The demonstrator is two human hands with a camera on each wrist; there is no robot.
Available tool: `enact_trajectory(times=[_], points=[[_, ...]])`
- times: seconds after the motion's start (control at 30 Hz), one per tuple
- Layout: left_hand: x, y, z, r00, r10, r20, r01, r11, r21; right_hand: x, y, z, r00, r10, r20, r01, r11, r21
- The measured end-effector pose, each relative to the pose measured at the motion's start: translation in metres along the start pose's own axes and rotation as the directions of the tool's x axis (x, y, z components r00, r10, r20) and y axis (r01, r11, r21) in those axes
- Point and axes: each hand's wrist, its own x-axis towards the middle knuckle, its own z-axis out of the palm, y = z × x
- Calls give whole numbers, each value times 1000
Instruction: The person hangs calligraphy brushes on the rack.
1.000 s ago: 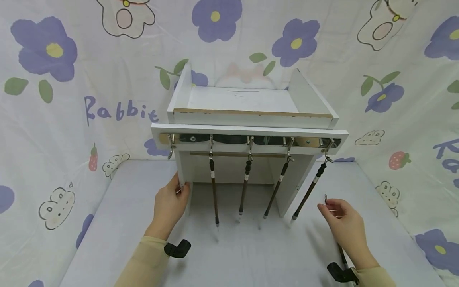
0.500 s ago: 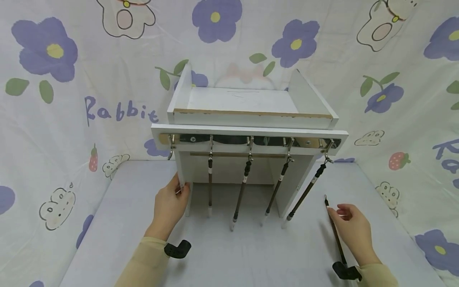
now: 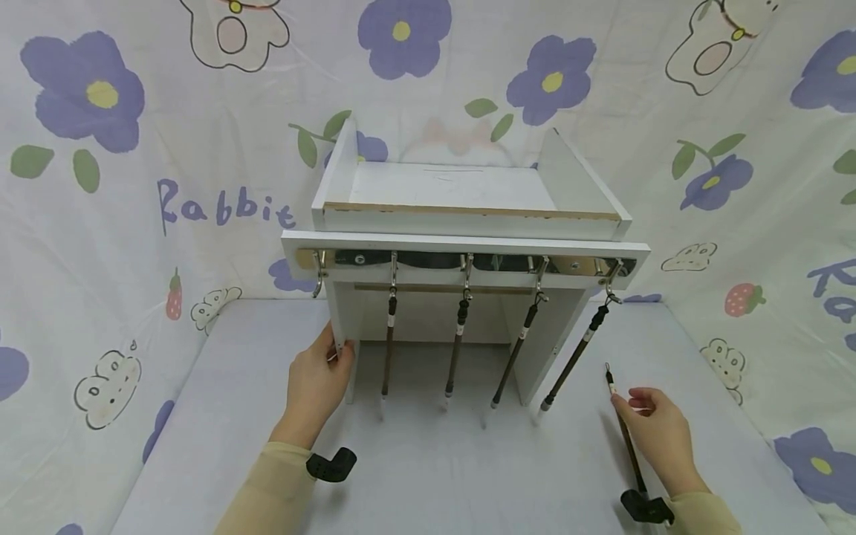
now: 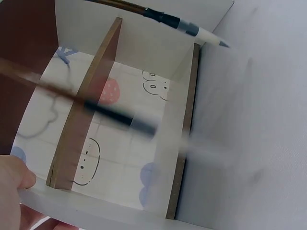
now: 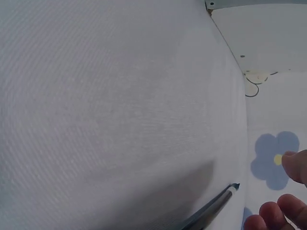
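Note:
A white wooden rack (image 3: 468,197) stands on the table with a row of metal hooks under its front shelf. Several dark ink brushes hang from those hooks; the leftmost one (image 3: 387,349) is tilted and blurred in the left wrist view (image 4: 115,117). The far-left hook (image 3: 319,275) is bare. My left hand (image 3: 314,386) grips the front edge of the rack's left side panel. One more brush (image 3: 611,383) lies flat on the table at the right. My right hand (image 3: 658,438) rests beside it with relaxed fingers (image 5: 288,206), holding nothing; the brush's end (image 5: 211,208) lies just left of them.
A floral, rabbit-printed cloth (image 3: 100,186) covers the table and rises as a backdrop behind and at both sides. The rack's right side panel (image 3: 542,357) stands just left of the loose brush. Black wrist mounts (image 3: 331,464) sit at both cuffs.
My right hand let go of the loose brush's loop; the brush now lies on the table and the hand drew back slightly. The hanging brushes swing, mostly the left two. The left hand stays put.

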Motion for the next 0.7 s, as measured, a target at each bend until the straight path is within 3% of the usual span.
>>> enact_trajectory(times=[0.27,0.7], points=[[0,0,1,1000,-7,-5,7,1000,5,1,10,7,998,30,60,-30,1000,0],[0,0,3,1000,4,-24,-3,1000,15,0,18,18,990,15,137,-13,1000,-14]])
